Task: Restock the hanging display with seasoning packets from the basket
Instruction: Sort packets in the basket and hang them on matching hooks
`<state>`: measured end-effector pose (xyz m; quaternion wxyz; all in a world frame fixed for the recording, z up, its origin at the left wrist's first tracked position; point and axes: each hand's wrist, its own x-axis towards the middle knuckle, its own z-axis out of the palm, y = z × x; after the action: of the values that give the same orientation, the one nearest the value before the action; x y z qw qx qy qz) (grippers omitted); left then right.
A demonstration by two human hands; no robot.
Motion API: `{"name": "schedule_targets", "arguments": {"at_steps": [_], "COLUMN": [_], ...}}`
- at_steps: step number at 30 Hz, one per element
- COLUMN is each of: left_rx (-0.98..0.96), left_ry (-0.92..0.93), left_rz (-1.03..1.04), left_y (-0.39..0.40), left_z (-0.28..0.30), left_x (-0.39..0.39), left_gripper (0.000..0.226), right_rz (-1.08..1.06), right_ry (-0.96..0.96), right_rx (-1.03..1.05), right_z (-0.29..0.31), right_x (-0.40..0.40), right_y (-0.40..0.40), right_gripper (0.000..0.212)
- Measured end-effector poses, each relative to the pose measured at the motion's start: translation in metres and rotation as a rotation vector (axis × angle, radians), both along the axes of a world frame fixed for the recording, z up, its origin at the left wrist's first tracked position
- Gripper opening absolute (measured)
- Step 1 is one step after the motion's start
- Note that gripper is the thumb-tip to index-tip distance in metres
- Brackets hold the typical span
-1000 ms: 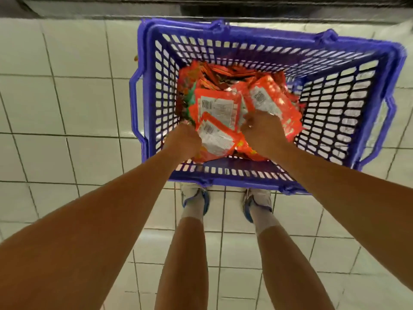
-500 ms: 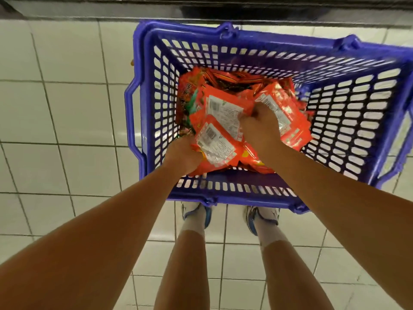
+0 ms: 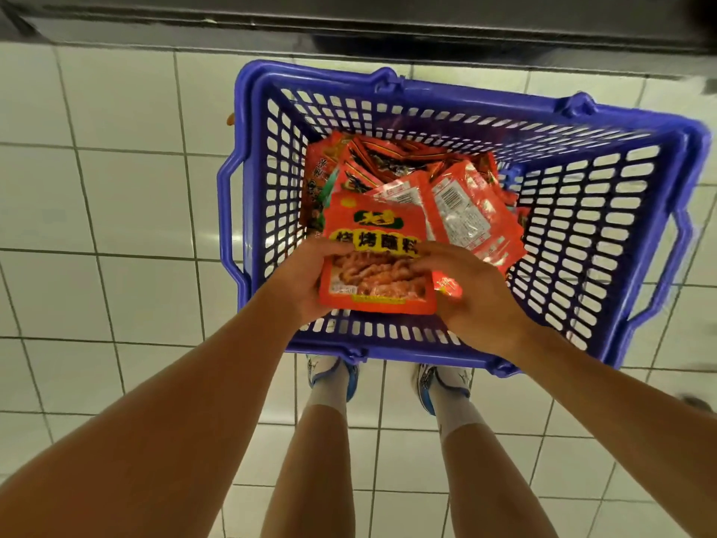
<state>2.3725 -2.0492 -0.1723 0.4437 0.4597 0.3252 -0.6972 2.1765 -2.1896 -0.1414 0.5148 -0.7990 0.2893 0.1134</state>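
Observation:
A blue plastic basket (image 3: 605, 234) stands on the tiled floor in front of my feet, holding several red-orange seasoning packets (image 3: 461, 211). I hold one packet (image 3: 378, 262) face up over the basket's near side, showing yellow characters and a food picture. My left hand (image 3: 306, 281) grips its left edge, thumb on top. My right hand (image 3: 465, 293) grips its right edge, with more red packets tucked under the fingers. The hanging display is out of view.
White floor tiles (image 3: 116, 196) surround the basket. A dark shelf base (image 3: 349, 25) runs along the top of the view, just behind the basket. My legs and white-and-blue shoes (image 3: 333, 374) stand right at the basket's near rim.
Both hands lifted out of the pile. A packet that lay with its barcode side up is now held face up between them. The view pulled back from the basket.

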Motion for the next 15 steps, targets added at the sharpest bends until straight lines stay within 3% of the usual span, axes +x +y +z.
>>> {"name": "schedule_targets", "arguments": {"at_steps": [2,4,6,9,11,13,15], "left_rx": [0.031,0.034,0.015,0.044,0.121,0.252,0.32], "left_ry": [-0.036,-0.049,-0.023,-0.068,-0.232,-0.455,-0.652], "left_rz": [-0.105,-0.154,-0.17,-0.208,-0.309,-0.524,-0.823], "left_y": [0.0,-0.001,-0.004,-0.01,-0.012,-0.009,-0.004], "left_z": [0.001,0.0,0.0,-0.004,-0.012,-0.022,-0.03], "left_x": [-0.002,-0.005,-0.01,-0.019,-0.022,-0.021,-0.015], "left_gripper": [0.03,0.028,0.029,0.05,0.047,0.034,0.035], "right_rz": [-0.421,-0.854,-0.965,-0.99,-1.035,-1.025,-0.947], "right_ry": [0.084,0.136,0.263,0.376,0.364,0.329,0.328], "right_rx": [0.33,0.708,0.9,0.906,0.802,0.671,0.537], "right_z": [0.0,-0.007,-0.014,-0.025,-0.031,-0.035,-0.04], "right_x": [0.004,0.012,0.02,0.029,0.028,0.022,0.01], "right_y": [-0.003,-0.005,-0.005,-0.005,-0.014,-0.027,-0.038], "right_gripper": [0.061,0.044,0.035,0.035,0.037,0.04,0.043]}}
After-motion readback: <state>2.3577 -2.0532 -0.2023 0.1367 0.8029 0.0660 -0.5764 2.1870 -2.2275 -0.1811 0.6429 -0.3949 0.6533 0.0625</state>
